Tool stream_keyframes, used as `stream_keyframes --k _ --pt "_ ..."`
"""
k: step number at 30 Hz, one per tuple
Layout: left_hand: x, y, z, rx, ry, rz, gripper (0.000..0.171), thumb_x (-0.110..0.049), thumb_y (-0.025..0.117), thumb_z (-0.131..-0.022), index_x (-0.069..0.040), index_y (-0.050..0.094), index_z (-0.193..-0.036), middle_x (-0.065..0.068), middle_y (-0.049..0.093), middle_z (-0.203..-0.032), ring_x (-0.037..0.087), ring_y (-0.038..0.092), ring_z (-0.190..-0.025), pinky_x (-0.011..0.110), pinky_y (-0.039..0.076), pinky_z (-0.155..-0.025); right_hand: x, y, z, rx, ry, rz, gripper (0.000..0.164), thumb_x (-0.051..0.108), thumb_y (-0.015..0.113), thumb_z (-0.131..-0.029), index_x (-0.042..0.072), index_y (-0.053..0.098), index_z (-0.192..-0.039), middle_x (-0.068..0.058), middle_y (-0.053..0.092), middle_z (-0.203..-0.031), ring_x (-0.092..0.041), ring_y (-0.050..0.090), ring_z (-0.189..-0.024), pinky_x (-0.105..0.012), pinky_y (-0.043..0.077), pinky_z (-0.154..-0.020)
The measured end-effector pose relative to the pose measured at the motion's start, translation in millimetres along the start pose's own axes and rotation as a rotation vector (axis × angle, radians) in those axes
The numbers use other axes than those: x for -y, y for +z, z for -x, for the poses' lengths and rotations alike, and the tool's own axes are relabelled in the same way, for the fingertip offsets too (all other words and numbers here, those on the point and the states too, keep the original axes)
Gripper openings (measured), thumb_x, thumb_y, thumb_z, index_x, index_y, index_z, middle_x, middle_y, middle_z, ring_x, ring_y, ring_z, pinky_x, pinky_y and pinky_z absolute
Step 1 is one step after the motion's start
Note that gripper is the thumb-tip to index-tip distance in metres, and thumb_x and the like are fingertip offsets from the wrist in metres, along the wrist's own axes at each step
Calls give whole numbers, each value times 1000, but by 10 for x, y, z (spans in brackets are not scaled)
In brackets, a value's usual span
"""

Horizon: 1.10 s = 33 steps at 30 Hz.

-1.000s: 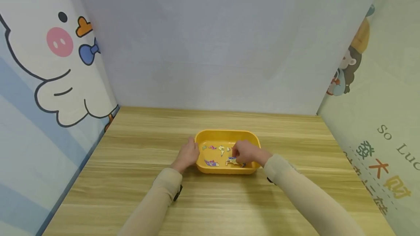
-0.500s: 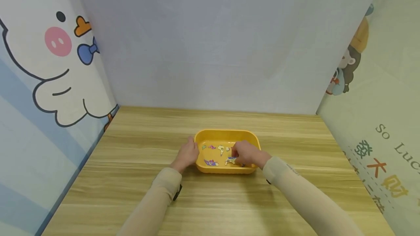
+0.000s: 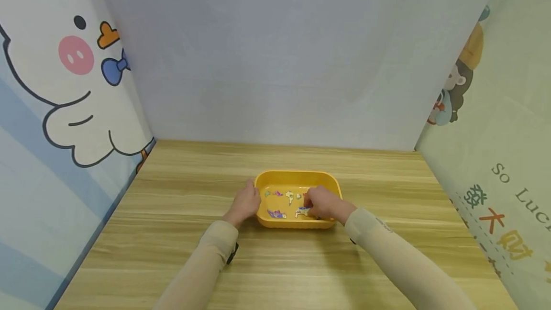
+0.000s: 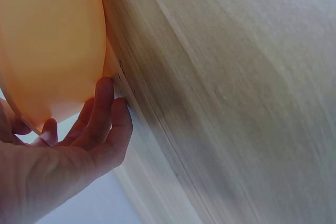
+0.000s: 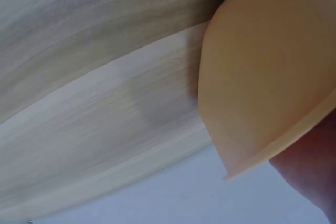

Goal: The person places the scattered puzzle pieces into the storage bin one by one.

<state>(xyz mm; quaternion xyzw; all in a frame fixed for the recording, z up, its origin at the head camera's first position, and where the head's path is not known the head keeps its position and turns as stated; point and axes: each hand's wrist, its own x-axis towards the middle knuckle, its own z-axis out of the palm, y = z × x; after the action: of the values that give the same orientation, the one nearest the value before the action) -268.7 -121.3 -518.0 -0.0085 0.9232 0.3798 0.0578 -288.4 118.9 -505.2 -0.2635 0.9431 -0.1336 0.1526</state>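
At the left end of a yellow plastic tray (image 3: pixel 284 224), my left hand (image 3: pixel 245 203) grips the rim. In the left wrist view its fingers (image 4: pixel 107 98) curl against the tray's outer wall (image 4: pixel 55 40). My right hand (image 3: pixel 325 202) reaches down inside the tray at the right, fingers bent toward the bottom. Right by its fingers lies a flat, irregular cream-and-blue piece (image 3: pixel 302 211), partly covered by the hand. The right fingertips are hidden, so I cannot tell whether they pinch it. In the right wrist view the tray wall (image 5: pixel 268 72) blocks most of this hand.
Other small flat pieces lie in the tray: a purple one (image 3: pixel 276 214) at front left, a pink one (image 3: pixel 278 193) and a cream one (image 3: pixel 290 197) farther back. The tray stands on a wood-grain table (image 3: pixel 193 171), with a pale sheet (image 3: pixel 275 61) behind it.
The right hand has shifted only slightly over the cream-and-blue piece, covering more of its right end. The left hand keeps its grip on the rim, and the tray stays in place.
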Motion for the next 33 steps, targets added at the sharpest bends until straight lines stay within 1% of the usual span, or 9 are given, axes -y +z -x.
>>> stream_keyframes --k 4,11,13,15,17,21,26,29,33 --pt "4 0 1 -3 3 5 23 -16 33 -103 1 40 -117 16 54 -83 24 55 -66 33 47 -56 -4 -5 -1 3 3 16 9 7 75 -80 9 71 -88 3 61 -81 -16 52 -73 -33 46 -70" --pt "28 12 -25 -3 -6 18 25 -18 33 -103 1 40 -118 16 54 -84 24 55 -67 34 47 -57 -73 -42 29 -35 -66 11 10 1 70 -81 7 62 -78 1 48 -69 -15 42 -63 -31 38 -62" --pt "33 15 -29 -5 -4 18 25 -18 33 -103 1 40 -118 17 55 -85 24 55 -68 34 47 -58 -84 -60 44 -47 -82 -4 8 0 68 -82 6 63 -80 0 49 -69 -15 41 -61 -31 37 -62" --pt "35 15 -31 -9 2 17 25 -18 33 -103 1 40 -118 18 55 -86 25 56 -69 35 47 -58 -90 -78 55 -59 -93 -4 4 1 67 -83 5 66 -85 0 55 -74 -15 44 -64 -31 40 -64" --pt "33 16 -28 -11 2 20 25 -18 33 -103 1 40 -119 18 55 -87 25 56 -69 35 47 -59 -85 -100 73 -72 -95 -4 8 2 67 -84 3 68 -92 -2 61 -83 -15 50 -69 -33 45 -68" --pt "20 10 -19 -6 -9 28 26 -18 33 -103 1 39 -120 18 55 -88 25 56 -70 35 48 -60 -64 -148 115 -81 -69 15 13 5 68 -86 3 70 -99 -4 64 -90 -17 55 -77 -35 49 -74" --pt "14 7 -15 -2 -23 40 28 -19 32 -104 1 39 -122 18 54 -90 25 55 -72 34 47 -60 -65 -177 148 -81 -47 16 13 9 68 -87 5 70 -99 -3 64 -91 -16 57 -78 -35 49 -73" --pt "7 11 -11 -3 -24 48 26 -19 32 -104 1 40 -119 17 53 -90 25 54 -72 34 47 -60 -80 -185 162 -80 -47 21 13 11 67 -88 6 70 -99 -2 64 -91 -14 55 -75 -34 49 -71" --pt "-15 10 -2 5 -31 62 26 -18 32 -104 1 40 -120 17 53 -90 24 55 -70 32 47 -58 -107 -183 177 -87 -49 17 7 13 67 -89 8 69 -93 1 59 -79 -12 47 -63 -32 45 -65"
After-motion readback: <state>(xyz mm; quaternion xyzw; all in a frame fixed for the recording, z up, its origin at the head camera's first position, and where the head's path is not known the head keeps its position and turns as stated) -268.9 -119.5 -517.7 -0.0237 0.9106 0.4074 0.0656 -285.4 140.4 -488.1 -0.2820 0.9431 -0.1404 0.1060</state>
